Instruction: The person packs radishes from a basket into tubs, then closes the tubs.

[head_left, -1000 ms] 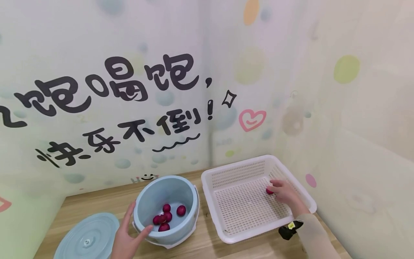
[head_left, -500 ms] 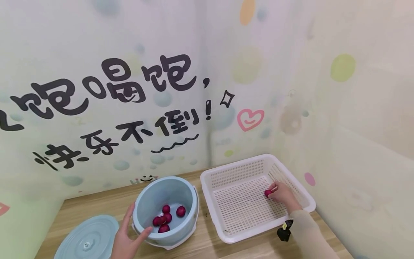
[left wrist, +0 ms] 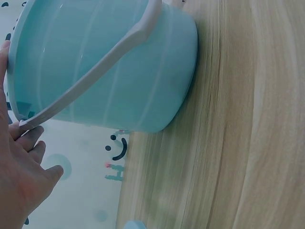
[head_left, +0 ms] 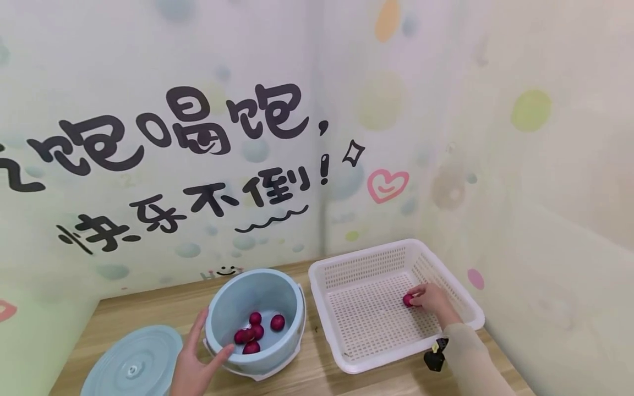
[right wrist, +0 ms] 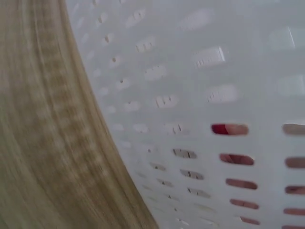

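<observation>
A light blue bucket [head_left: 262,352] stands on the wooden table and holds several dark red round fruits [head_left: 251,332]. My left hand [head_left: 194,360] rests against its near left side with fingers straight; the left wrist view shows the same bucket [left wrist: 119,71] and its grey handle [left wrist: 90,76] next to my left hand [left wrist: 21,167]. My right hand [head_left: 430,300] reaches into the white perforated basket [head_left: 346,269] and pinches one red fruit [head_left: 408,300] low over the basket floor. In the right wrist view only the basket wall [right wrist: 200,76] shows, with red behind its slots.
A light blue lid [head_left: 131,363] lies flat at the table's left front. A small black device [head_left: 434,357] sits at my right wrist by the basket's near corner. Decorated walls close the table at the back and right.
My right hand has lowered the red fruit a little toward the basket floor and drawn slightly nearer. The left hand and bucket have stayed put.
</observation>
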`<move>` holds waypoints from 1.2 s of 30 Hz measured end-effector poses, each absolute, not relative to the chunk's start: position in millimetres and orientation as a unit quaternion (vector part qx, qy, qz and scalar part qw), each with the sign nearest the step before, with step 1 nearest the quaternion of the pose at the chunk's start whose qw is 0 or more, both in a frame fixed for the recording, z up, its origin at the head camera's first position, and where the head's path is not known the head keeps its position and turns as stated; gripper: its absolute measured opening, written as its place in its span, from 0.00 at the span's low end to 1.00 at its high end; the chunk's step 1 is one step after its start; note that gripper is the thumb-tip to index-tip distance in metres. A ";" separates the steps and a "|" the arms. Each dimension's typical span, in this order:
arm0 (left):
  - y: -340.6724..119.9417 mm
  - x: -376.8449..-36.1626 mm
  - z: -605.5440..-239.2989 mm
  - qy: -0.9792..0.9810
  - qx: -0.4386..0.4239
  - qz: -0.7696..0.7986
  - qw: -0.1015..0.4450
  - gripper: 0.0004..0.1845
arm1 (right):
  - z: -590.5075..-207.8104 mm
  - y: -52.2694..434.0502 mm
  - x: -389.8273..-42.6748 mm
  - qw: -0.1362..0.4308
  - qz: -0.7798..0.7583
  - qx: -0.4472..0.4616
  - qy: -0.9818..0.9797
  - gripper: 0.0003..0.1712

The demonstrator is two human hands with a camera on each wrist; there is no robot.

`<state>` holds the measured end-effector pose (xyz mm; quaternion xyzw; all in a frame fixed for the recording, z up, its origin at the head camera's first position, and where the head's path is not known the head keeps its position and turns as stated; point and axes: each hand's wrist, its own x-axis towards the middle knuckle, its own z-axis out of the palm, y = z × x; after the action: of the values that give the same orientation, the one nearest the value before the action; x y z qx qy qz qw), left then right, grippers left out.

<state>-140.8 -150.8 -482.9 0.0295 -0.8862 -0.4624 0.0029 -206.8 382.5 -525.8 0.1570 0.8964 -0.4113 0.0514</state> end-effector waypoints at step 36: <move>-155.2 -141.0 -482.0 -0.887 -0.020 -0.457 0.065 0.54 | -444.9 257.8 -208.4 0.067 -0.596 -0.050 0.798 0.19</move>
<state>-141.0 -155.2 -482.0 -0.0201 -0.8869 -0.4569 0.0653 -208.4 257.8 -444.9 -0.0503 0.7983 -0.5963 0.0675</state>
